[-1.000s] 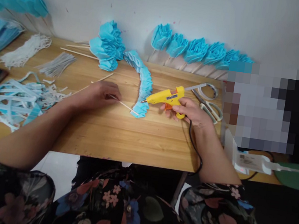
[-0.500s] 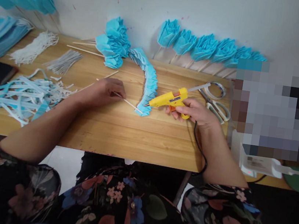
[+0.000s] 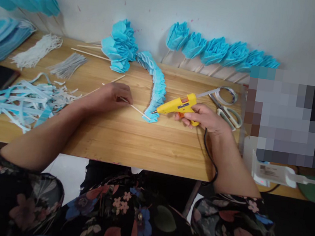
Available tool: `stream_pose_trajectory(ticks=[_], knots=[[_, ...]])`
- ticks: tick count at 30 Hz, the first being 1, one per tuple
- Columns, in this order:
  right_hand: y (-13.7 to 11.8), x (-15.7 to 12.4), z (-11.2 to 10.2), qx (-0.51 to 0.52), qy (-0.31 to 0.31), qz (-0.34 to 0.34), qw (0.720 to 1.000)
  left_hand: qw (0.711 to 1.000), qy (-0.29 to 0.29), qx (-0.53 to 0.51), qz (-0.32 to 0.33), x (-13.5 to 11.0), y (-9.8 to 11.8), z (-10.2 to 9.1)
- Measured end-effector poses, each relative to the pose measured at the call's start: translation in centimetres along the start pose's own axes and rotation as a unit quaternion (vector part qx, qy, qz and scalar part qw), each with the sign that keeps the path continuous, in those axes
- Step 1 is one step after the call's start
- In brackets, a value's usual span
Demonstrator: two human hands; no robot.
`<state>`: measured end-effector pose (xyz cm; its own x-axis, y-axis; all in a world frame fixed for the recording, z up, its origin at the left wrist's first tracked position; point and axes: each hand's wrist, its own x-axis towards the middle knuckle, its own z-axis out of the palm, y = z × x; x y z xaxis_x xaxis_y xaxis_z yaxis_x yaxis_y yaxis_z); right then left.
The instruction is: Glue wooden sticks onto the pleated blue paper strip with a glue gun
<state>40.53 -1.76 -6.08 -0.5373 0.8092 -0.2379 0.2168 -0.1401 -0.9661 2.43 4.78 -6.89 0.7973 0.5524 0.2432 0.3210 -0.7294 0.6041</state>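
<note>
My right hand [image 3: 204, 117] grips a yellow hot glue gun [image 3: 177, 106], its nozzle pointing left at the near end of a curved strip of folded light-blue paper [image 3: 155, 86]. My left hand [image 3: 110, 96] lies on the wooden table [image 3: 131, 137], fingers pinched on a thin wooden stick [image 3: 136, 110] whose tip rests on that same near end of the strip. The gun's black cord [image 3: 210, 160] runs off the table's front edge.
Scissors [image 3: 228, 114] and a tape roll [image 3: 226, 95] lie right of the gun. Blue paper flowers [image 3: 214, 49] lean on the wall; another [image 3: 120, 46] lies on the table. Paper strips [image 3: 22, 101], white and grey bundles, spare sticks and a white power strip [image 3: 272, 173] surround the work.
The view shifted slightly between the earliest frame and now. Both hands, the stick and the glue gun hold nearly the same pose at the strip's end.
</note>
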Motion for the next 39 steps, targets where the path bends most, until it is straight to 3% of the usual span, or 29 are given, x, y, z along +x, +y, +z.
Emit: stream_pose_trajectory(ticks=[15, 25, 39], knots=[[-0.2, 0.1, 0.3, 0.002, 0.011, -0.001, 1.0, 1.0, 0.009, -0.006, 0.017, 0.1, 0.8, -0.3], [0.2, 0.1, -0.1, -0.007, 0.018, 0.014, 1.0, 0.997, 0.042, -0.006, 0.062, -0.1, -0.2, 0.3], [-0.1, 0.2, 0.1, 0.008, 0.005, -0.002, 1.0, 0.999, 0.022, 0.008, 0.042, 0.0, 0.4, 0.0]])
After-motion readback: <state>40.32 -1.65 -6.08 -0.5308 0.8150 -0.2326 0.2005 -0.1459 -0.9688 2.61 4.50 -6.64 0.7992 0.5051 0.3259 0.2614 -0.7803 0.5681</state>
